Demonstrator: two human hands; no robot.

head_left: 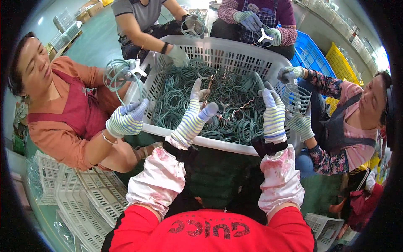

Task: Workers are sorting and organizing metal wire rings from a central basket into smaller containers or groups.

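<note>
Over a large white basket point(218, 145) of tangled green rings point(176, 101), both my hands wear striped gloves. My left hand point(191, 119) has its forefinger stretched up and its thumb apart; a wavy copper-coloured wire point(211, 84) shows just beyond the fingertips, and I cannot tell whether they touch it. At the basket's right side, my right hand point(274, 117) has its fingers bent together at the tips. They pinch a narrow green coil point(258, 80), seen nearly edge-on. A small white three-armed piece point(224, 106) lies among the rings between my hands.
Co-workers sit around the basket. One at left holds green rings point(115, 82) with a white three-armed piece point(137, 69); one at right holds a coil point(297, 98). Another's gloved hand point(178, 56) reaches in. White crates point(79, 197), a blue crate point(310, 54) and a yellow crate point(342, 63) stand around.
</note>
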